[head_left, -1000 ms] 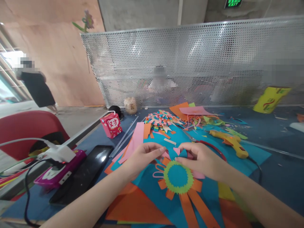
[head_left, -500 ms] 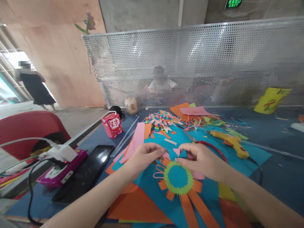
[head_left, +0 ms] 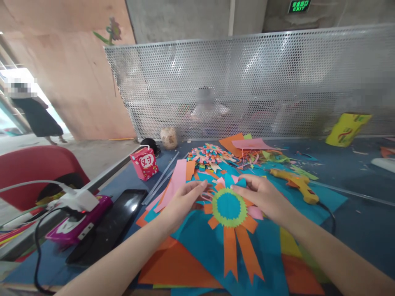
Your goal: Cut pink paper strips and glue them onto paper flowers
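A paper rosette (head_left: 216, 211) with a green ring, a blue centre, orange and pink petals and two notched orange tails is between my hands, tilted toward me. My right hand (head_left: 263, 197) is closed on its upper right edge, with thumb and fingers around a blue paper strip (head_left: 241, 183). At the left edge, my left hand (head_left: 187, 201) pinches beside the pink loops and orange petals; its fingertips are partly hidden. Blue paper sheets (head_left: 200, 246) lie underneath. A finished-looking, many-coloured paper rosette (head_left: 210, 155) lies farther back.
To the right lies a yellow glue gun (head_left: 296, 185) with its cord. Paper scraps (head_left: 268, 156) are heaped behind. On the left are a red drink box (head_left: 144, 164), a black phone (head_left: 108, 226) and a purple power strip (head_left: 80, 224). A perforated metal screen (head_left: 247, 82) borders the table.
The rosette has been lifted and tilted up, showing its tails fully. My right hand has shifted slightly up with the blue strip, now against the rosette's top; my left hand has moved slightly left.
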